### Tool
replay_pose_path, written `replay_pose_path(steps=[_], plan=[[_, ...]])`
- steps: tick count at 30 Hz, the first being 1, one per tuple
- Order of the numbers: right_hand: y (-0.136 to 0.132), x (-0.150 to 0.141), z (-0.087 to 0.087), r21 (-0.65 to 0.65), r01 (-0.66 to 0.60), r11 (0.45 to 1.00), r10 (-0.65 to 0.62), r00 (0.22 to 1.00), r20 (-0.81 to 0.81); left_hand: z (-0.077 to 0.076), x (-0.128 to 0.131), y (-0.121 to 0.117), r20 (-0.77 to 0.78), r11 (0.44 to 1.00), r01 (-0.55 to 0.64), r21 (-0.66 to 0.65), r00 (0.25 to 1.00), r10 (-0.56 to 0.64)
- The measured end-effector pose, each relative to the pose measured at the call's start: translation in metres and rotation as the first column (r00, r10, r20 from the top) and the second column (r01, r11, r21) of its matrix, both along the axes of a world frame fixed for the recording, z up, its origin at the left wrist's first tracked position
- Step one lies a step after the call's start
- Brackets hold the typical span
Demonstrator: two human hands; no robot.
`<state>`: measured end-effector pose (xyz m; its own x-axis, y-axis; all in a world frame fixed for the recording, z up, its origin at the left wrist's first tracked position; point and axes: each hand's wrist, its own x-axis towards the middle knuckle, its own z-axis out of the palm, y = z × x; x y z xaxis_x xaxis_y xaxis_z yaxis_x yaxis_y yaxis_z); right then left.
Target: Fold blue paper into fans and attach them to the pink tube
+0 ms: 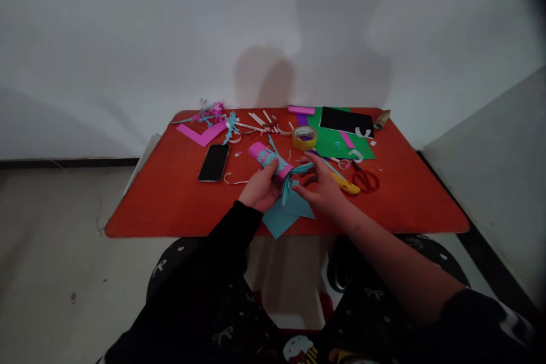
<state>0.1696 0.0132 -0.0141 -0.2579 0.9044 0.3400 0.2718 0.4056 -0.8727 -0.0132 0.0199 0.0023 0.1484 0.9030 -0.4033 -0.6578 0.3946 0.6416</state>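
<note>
My left hand [261, 186] is closed round a pink paper roll [267, 157] with blue strips stuck on it, held just above the red table [170, 199]. My right hand [322, 185] pinches a blue paper strip [301, 169] that hangs from the roll's near end. A blue paper sheet [284, 215] lies under both hands at the table's front edge.
A black phone [214, 162] lies left of the hands. A tape roll [304, 137], green sheet [341, 145], black sheet [346, 121], red scissors [364, 179] and a yellow cutter [346, 184] sit to the right and behind. Pink and blue scraps [205, 125] litter the far left.
</note>
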Motion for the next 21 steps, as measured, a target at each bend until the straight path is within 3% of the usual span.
replay_pose_path(steps=[4, 8, 11, 15, 17, 21], plan=[[0.002, 0.001, -0.012, 0.021, -0.042, 0.999, 0.044, 0.993, -0.107, 0.004, -0.002, -0.002, 0.044, 0.997, 0.042, -0.07, 0.998, -0.039], [0.003, 0.006, -0.017, 0.166, -0.128, 0.978, 0.131, 0.991, -0.008, 0.009, -0.004, -0.004, 0.061, 0.998, 0.016, -0.061, 0.998, -0.012], [0.0, 0.011, -0.01, 0.282, -0.061, 0.957, 0.024, 0.991, 0.135, 0.011, -0.002, -0.004, 0.049, 0.998, -0.06, -0.034, 0.997, 0.061], [-0.01, 0.007, 0.001, 0.433, -0.013, 0.901, -0.134, 0.943, 0.306, 0.013, 0.004, -0.006, -0.051, 0.953, -0.289, 0.095, 0.954, 0.295], [-0.013, 0.001, 0.0, 0.426, -0.006, 0.905, -0.158, 0.923, 0.349, 0.014, 0.008, -0.008, -0.078, 0.915, -0.365, 0.171, 0.921, 0.382], [-0.013, -0.008, -0.005, 0.393, 0.014, 0.919, -0.183, 0.9, 0.395, 0.013, 0.018, -0.012, -0.083, 0.885, -0.396, 0.245, 0.901, 0.426]])
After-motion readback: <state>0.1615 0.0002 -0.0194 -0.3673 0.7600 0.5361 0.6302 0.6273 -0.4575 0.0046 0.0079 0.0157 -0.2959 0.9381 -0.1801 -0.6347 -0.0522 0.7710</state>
